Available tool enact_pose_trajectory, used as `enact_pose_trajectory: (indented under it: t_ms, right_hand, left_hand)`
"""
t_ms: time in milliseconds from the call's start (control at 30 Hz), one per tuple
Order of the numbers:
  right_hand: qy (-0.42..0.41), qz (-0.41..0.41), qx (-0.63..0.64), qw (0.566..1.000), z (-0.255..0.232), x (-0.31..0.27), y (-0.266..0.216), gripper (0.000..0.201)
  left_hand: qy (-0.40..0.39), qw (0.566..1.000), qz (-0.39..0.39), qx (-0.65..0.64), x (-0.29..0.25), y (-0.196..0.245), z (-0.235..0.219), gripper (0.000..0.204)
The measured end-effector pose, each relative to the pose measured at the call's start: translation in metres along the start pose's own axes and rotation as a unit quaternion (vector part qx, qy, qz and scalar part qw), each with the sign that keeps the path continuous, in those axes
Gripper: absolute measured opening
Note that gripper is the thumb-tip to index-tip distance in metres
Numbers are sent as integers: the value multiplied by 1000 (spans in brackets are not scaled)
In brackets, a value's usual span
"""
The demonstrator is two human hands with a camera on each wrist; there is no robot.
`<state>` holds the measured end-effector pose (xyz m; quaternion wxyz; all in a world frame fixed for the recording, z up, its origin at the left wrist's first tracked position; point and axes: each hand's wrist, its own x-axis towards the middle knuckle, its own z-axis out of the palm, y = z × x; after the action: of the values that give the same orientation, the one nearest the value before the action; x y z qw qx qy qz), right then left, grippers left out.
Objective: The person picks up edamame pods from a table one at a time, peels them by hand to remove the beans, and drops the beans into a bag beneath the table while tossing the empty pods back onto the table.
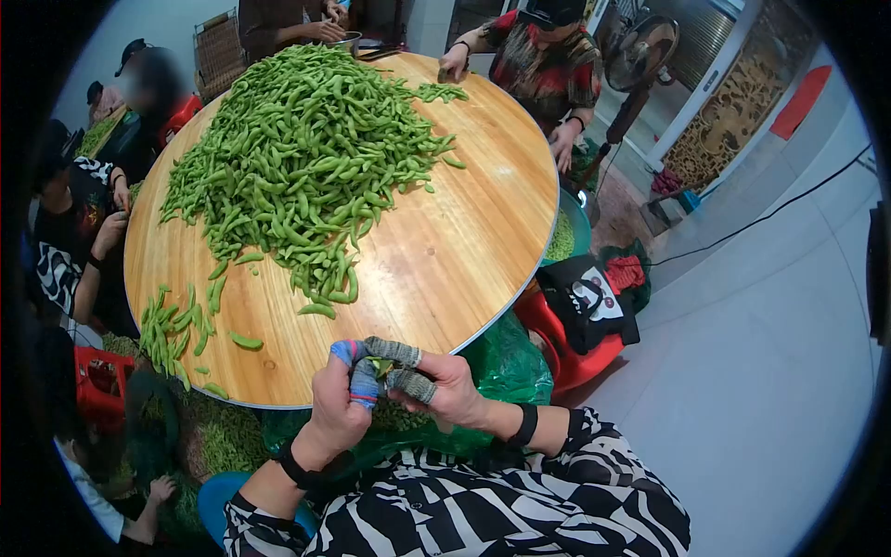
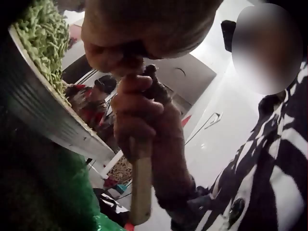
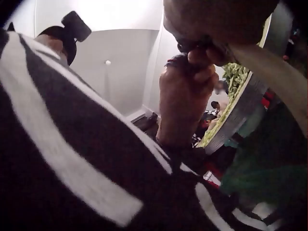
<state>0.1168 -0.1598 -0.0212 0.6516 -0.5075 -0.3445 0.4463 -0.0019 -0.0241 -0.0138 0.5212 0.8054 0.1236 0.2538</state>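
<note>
Round wooden table, pale varnished top with a metal rim, set in a white-floored room; several other people sit or stand around it, and a standing fan is at the far side. Item one: large heap of green soybean pods, covering most of the far and left part of the tabletop. Item two: small separate cluster of pods near the left edge, with a few loose singles between it and the heap. Item three: green mesh sack hanging below the near rim, just beyond the hands. Item four: single pod, held at the near rim of the table between both hands, mostly covered by the fingers. Left hand: fingers curled, thumb and forefinger in cloth finger sleeves, pinching the pod from the left. Right hand: fingers curled, grey sleeves on the fingertips, pinching the same pod from the right; the left wrist view shows it also gripping a pale wooden handle, whose working end is hidden. Both wrists wear dark bands; the sleeves are black-and-white zebra print. Progress, as a judgement: early to middling. The heap remains very large and one pod is in hand, so most of the pods appear unworked; how many are finished cannot be told, since no container of finished ones is clearly visible.
</note>
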Motion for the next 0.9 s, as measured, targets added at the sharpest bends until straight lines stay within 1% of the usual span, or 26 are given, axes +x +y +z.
enact_pose_trajectory:
  t_ms: [67,167,267,367,467,500,533,567,600,633,700,767,800,900]
  right_hand:
    - [-6,-2,-23,1000,-6,-1,-1,43]
    - [26,-132,-31,990,-2,5,9,37]
    - [-8,-108,-100,989,-17,8,8,31]
    - [-38,-153,-195,968,-22,11,7,30]
    - [-40,-160,-280,946,-25,8,4,33]
    - [-26,-192,-304,933,-27,9,7,33]
    - [1,-205,-308,929,-24,8,3,34]
    - [31,-138,-293,946,-29,3,8,35]
    - [45,-134,-265,954,-34,2,14,34]
    - [54,-129,-259,956,-27,-2,10,33]
    - [41,-88,-196,976,-21,-7,11,33]
    - [71,-19,-151,986,-22,-4,14,35]
    - [68,12,-145,987,-21,-3,14,35]
    - [27,3,-82,996,-14,-1,18,35]
  left_hand:
    - [-31,996,-64,-51,0,0,0,22]
    - [-23,999,42,23,2,1,3,20]
    - [-56,998,21,14,-5,6,3,16]
    - [-95,992,-69,-44,-9,7,-3,17]
    - [-70,997,-28,-23,-10,11,1,16]
    - [-66,997,-30,-32,-11,7,1,16]
    - [-60,997,-34,-40,-12,-1,3,16]
    - [-52,997,-38,-49,-13,-5,2,16]
    - [-47,997,-45,-44,-14,-4,-1,17]
    - [-41,997,-50,-40,-12,-3,-3,17]
    - [-36,997,-53,-30,-15,-3,-2,18]
    - [-36,999,-36,-16,-15,-6,0,18]
    - [-32,999,-22,-28,-16,-11,3,16]
    - [-24,990,-74,-120,-19,-17,14,14]
